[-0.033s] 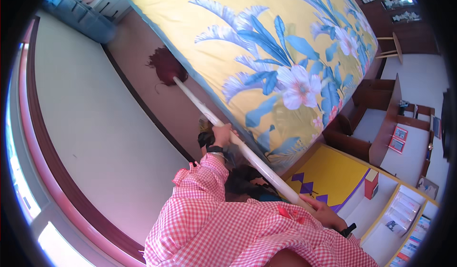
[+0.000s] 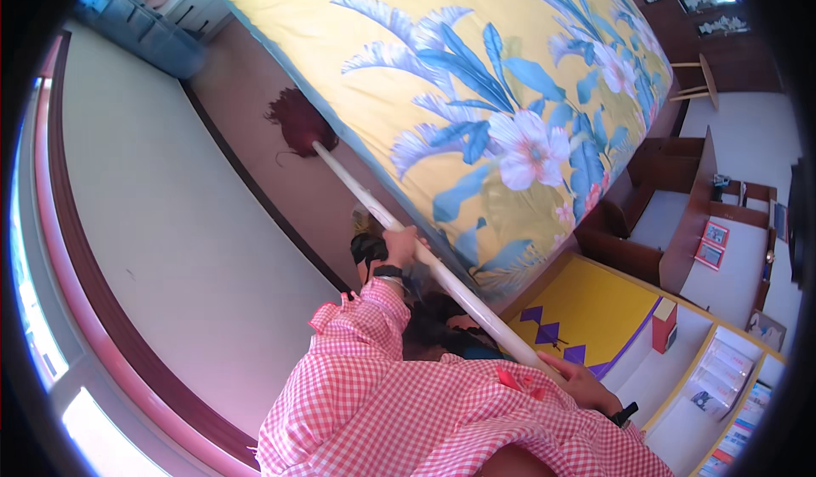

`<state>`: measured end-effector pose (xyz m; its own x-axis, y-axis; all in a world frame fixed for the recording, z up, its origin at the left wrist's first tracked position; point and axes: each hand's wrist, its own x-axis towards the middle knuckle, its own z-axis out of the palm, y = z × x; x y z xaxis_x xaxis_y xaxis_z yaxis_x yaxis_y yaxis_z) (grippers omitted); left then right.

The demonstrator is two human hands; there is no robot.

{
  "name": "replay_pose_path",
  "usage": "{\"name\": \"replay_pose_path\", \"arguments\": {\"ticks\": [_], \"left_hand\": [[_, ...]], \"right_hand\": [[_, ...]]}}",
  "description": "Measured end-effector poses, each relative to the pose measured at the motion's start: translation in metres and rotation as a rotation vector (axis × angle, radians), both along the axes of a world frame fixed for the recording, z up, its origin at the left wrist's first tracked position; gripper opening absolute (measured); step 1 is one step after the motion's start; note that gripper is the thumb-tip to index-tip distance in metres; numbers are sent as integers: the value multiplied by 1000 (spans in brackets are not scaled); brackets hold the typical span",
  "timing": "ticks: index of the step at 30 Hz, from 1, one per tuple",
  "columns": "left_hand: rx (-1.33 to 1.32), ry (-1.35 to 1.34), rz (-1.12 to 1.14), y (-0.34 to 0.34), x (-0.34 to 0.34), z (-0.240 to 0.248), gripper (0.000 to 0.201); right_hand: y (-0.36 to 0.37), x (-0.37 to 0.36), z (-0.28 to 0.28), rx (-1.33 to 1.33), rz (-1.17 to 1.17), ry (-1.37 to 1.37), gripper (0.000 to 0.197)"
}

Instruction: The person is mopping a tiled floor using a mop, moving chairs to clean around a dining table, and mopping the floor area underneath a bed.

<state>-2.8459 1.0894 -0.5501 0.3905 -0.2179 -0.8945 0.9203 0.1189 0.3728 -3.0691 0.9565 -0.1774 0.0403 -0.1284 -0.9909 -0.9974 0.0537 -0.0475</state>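
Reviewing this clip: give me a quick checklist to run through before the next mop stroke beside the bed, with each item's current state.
1. Left hand closed on the mop handle: ok.
2. Right hand gripping the handle's upper end: ok.
3. Mop head down on the floor: ok.
4. Mop head kept off the floral bedspread: cannot tell, it sits right at the edge.
5. Blue bin away from the mop head: ok.
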Motion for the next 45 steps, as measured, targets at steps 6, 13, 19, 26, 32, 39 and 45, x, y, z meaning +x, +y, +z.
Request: {"name": "replay_pose_path", "arguments": {"ticks": [6, 13, 19, 26, 32, 39, 45], "left_hand": [[66, 159, -28, -47, -168, 48, 25], [17, 366, -287, -69, -299, 55, 35], [22, 327, -365, -66, -274, 93, 41], [150, 31, -199, -38, -248, -16, 50], [50, 89, 45, -11, -103, 28, 34], [163, -103, 167, 59, 28, -1, 21], [83, -65, 411, 69, 61, 1, 24]], "right_hand": [[-29, -125, 61, -38, -203, 150, 65], [-49, -215, 134, -61, -343, 118, 62], [-32, -219, 129, -473, 222, -353, 39], [-42, -151, 90, -163, -171, -129, 44], [-24, -39, 52, -174, -14, -49, 46], [8, 82, 12, -20, 162, -187, 54], [8, 122, 14, -92, 568, -450, 57]]}}
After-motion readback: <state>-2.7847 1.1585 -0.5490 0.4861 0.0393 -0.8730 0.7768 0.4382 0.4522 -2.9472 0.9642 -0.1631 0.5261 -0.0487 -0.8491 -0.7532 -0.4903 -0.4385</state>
